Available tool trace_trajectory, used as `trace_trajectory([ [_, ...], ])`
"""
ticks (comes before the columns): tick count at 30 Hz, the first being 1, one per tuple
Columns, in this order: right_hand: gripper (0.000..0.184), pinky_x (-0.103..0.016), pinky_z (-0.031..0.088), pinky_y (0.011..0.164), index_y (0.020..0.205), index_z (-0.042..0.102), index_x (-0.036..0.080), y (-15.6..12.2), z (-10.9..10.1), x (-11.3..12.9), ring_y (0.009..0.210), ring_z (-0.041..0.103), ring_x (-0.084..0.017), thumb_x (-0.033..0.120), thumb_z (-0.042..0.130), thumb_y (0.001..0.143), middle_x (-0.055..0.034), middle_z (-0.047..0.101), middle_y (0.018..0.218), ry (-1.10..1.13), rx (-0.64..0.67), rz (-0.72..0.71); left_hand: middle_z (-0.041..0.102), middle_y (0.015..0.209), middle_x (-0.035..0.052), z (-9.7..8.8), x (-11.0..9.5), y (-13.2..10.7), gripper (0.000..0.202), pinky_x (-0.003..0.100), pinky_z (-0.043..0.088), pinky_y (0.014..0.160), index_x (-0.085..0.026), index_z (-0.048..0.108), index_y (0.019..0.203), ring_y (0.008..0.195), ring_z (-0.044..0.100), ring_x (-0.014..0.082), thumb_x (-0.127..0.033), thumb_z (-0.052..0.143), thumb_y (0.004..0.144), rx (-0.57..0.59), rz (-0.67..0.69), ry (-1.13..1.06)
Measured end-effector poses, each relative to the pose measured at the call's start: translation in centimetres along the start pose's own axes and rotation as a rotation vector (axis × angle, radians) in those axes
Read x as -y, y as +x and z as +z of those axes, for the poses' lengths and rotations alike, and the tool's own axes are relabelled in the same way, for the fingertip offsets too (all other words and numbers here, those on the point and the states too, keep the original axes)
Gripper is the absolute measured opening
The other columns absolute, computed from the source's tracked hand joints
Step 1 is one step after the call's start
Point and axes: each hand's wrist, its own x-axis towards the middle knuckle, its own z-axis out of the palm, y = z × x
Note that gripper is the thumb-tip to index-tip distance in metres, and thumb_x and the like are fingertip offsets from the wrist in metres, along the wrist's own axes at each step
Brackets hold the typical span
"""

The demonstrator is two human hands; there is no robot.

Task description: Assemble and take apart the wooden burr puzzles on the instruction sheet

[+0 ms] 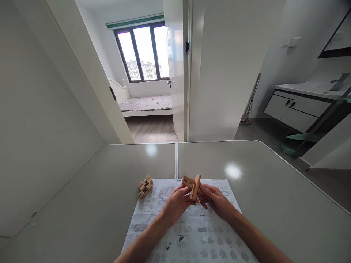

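Above the printed diagram sheet (192, 233), the left hand (175, 204) and the right hand (216, 200) are gripping crossed wooden puzzle pieces (195, 190) from opposite sides in narrow pinches, probably to steady their crossing. Both forearms (150, 233) are slanting inward from below. A wooden block cluster (145, 187) is resting at the sheet's far-left corner, presumably within reach.

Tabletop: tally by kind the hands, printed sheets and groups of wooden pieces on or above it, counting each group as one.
Hands: 2 (left hand, right hand)
Groups of wooden pieces: 2 (held pieces, separate cluster)
Printed sheets: 1 (creased sheet)
Total: 5
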Motion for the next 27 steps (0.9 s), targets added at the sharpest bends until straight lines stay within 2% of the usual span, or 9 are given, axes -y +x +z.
trace_trajectory([
  [3, 0.047, -0.026, 0.04, 0.053, 0.096, 0.071, 0.014, 0.0, 0.0, -0.1, 0.066, 0.055, -0.017, 0.059, 0.056, 0.099, -0.0045, 0.059, 0.074, 0.1, 0.036, -0.017, 0.071, 0.087, 0.0087, -0.1, 0.6, 0.1, 0.029, 0.03, 0.052, 0.065, -0.012, 0.068, 0.109, 0.063, 0.066, 0.0164, -0.035, 0.065, 0.092, -0.099, 0.109, 0.171],
  [6, 0.044, -0.025, 0.041, 0.052, 0.092, 0.072, 0.013, 0.0, -0.2, -0.5, 0.059, 0.05, -0.013, 0.055, 0.059, 0.099, -0.002, 0.057, 0.069, 0.137, 0.016, -0.008, 0.067, 0.077, 0.0039, -0.3, 1.2, -0.1, 0.028, 0.028, 0.049, 0.057, -0.015, 0.064, 0.103, 0.057, 0.062, 0.0153, -0.041, 0.055, 0.098, -0.203, 0.255, 0.437],
  [9, 0.044, -0.024, 0.038, 0.046, 0.079, 0.07, 0.014, 0.0, -0.5, -1.0, 0.048, 0.044, -0.01, 0.054, 0.063, 0.096, 0.0007, 0.054, 0.061, 0.196, -0.034, 0.044, 0.066, 0.097, 0.0062, -0.4, 1.6, -0.3, 0.018, 0.03, 0.052, 0.07, -0.019, 0.064, 0.107, 0.079, 0.064, 0.0174, -0.033, 0.058, 0.096, -0.303, 0.469, 0.78],
  [12, 0.052, -0.022, 0.029, 0.037, 0.059, 0.059, 0.016, -0.1, -1.0, -1.5, 0.036, 0.036, -0.007, 0.055, 0.064, 0.092, 0.0027, 0.049, 0.049, 0.279, -0.044, 0.122, 0.058, 0.124, 0.0093, -0.3, 1.4, -0.7, 0.035, 0.037, 0.052, 0.092, -0.025, 0.061, 0.127, 0.104, 0.061, 0.021, -0.023, 0.065, 0.092, -0.291, 0.589, 0.979],
  [15, 0.052, -0.021, 0.021, 0.032, 0.055, 0.053, 0.018, -0.1, -1.6, -2.2, 0.03, 0.027, -0.005, 0.057, 0.067, 0.087, 0.0061, 0.043, 0.043, 0.36, 0.029, 0.227, 0.051, 0.139, 0.0113, -0.1, 1.1, -1.0, 0.044, 0.042, 0.049, 0.103, -0.028, 0.06, 0.134, 0.121, 0.057, 0.0254, -0.022, 0.068, 0.091, -0.123, 0.568, 0.991],
  [19, 0.048, -0.019, 0.02, 0.029, 0.062, 0.057, 0.017, -0.1, -2.1, -2.8, 0.029, 0.03, -0.005, 0.058, 0.068, 0.085, 0.0068, 0.045, 0.042, 0.423, 0.154, 0.315, 0.05, 0.148, 0.011, 0.0, 0.8, -1.1, 0.045, 0.047, 0.048, 0.108, -0.031, 0.068, 0.129, 0.13, 0.053, 0.0298, -0.022, 0.077, 0.085, 0.053, 0.537, 0.954],
  [23, 0.052, -0.018, 0.024, 0.028, 0.076, 0.065, 0.013, -0.2, -2.0, -2.8, 0.027, 0.037, -0.007, 0.063, 0.062, 0.09, 0.0055, 0.051, 0.043, 0.425, 0.259, 0.324, 0.062, 0.14, 0.0112, 0.0, 1.0, -0.9, 0.032, 0.048, 0.049, 0.105, -0.03, 0.076, 0.118, 0.124, 0.059, 0.0303, -0.03, 0.08, 0.086, 0.025, 0.526, 0.866],
  [25, 0.058, -0.018, 0.028, 0.029, 0.076, 0.065, 0.013, -0.3, -1.8, -2.7, 0.028, 0.043, -0.007, 0.066, 0.055, 0.095, 0.0037, 0.055, 0.047, 0.432, 0.303, 0.309, 0.068, 0.13, 0.0123, -0.1, 1.1, -0.7, 0.026, 0.046, 0.052, 0.101, -0.025, 0.079, 0.111, 0.116, 0.064, 0.0296, -0.037, 0.078, 0.088, -0.039, 0.482, 0.729],
  [27, 0.059, -0.018, 0.03, 0.029, 0.073, 0.062, 0.014, -0.4, -1.7, -2.7, 0.03, 0.047, -0.007, 0.066, 0.051, 0.098, 0.0028, 0.057, 0.052, 0.453, 0.316, 0.301, 0.074, 0.114, 0.0124, -0.3, 1.2, -0.5, 0.032, 0.041, 0.054, 0.093, -0.02, 0.079, 0.106, 0.105, 0.067, 0.0274, -0.047, 0.074, 0.09, -0.149, 0.406, 0.557],
])
